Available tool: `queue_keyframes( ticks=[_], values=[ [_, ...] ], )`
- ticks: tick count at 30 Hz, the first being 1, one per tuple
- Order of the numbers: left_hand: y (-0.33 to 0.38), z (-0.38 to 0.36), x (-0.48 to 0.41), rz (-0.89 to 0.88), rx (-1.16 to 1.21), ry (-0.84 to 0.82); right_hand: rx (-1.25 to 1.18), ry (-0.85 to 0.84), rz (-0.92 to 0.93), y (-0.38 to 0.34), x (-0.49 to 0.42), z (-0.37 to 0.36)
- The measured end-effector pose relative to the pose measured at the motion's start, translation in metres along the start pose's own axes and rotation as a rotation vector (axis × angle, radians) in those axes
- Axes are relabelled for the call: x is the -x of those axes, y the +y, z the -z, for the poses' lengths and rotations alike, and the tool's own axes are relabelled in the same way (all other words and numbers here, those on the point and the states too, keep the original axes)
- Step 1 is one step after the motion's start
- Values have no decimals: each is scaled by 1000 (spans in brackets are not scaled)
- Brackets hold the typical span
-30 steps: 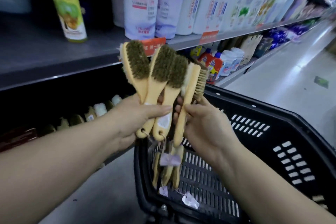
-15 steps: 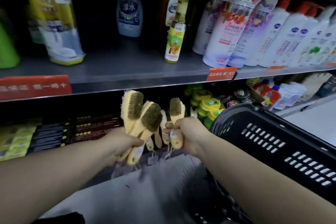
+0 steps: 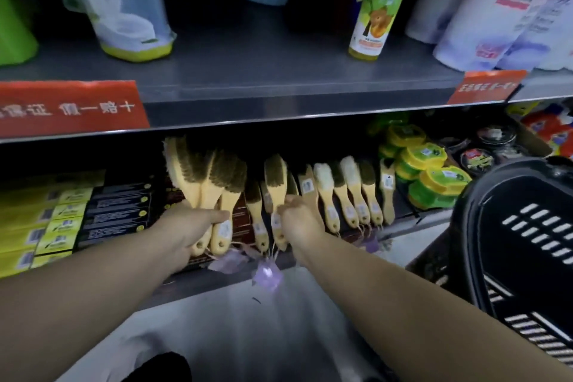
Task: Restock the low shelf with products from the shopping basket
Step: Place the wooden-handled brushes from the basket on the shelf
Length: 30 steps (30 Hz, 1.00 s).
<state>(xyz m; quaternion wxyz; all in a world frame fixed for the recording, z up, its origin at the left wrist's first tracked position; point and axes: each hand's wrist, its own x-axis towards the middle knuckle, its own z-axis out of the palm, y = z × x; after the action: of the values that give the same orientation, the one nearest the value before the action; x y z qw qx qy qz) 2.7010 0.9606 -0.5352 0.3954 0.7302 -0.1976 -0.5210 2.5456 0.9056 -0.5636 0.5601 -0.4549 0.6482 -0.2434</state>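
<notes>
The left hand [image 3: 190, 228] has its fingers curled tight round the handles of 3 brushes [image 3: 206, 175]. Their dark bristle heads fan out above the fist, and the rounded handle ends stick out below the fingers. This bundle hangs over the front of the low shelf [image 3: 198, 285], just beside the dark boxes [image 3: 117, 211] stacked there.

The right hand [image 3: 299, 222] grips 1 single brush [image 3: 275, 178] by its handle with the fingers wrapped round it. The head stands upright above the knuckles and the stickered end shows below them (whether it touches the shelf cannot be told). It sits at the left end of the row of brushes [image 3: 350, 192] already leaning on the shelf. Purple tags [image 3: 266, 276] dangle from the handles past the shelf edge. The black shopping basket [image 3: 527, 226] stands to the right, near the green tins [image 3: 429, 170].
</notes>
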Motion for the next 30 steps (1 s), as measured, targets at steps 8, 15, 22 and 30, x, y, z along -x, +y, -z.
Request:
queue_keyframes(
  ticks=[8, 15, 22, 30],
  values=[
    [-14, 2, -9, 116, 174, -145, 119, -24, 73, 27, -40, -26],
    [-7, -12, -12, 109, 336, -214, 358, -22, 149, 38, -49, -27],
    [-7, -22, -19, 108, 411, -157, 252, 113, 140, 10, -40, -10],
    [-4, -42, -14, 36, 493, -231, -108, -324, 72, -23, -19, 4]
  ],
)
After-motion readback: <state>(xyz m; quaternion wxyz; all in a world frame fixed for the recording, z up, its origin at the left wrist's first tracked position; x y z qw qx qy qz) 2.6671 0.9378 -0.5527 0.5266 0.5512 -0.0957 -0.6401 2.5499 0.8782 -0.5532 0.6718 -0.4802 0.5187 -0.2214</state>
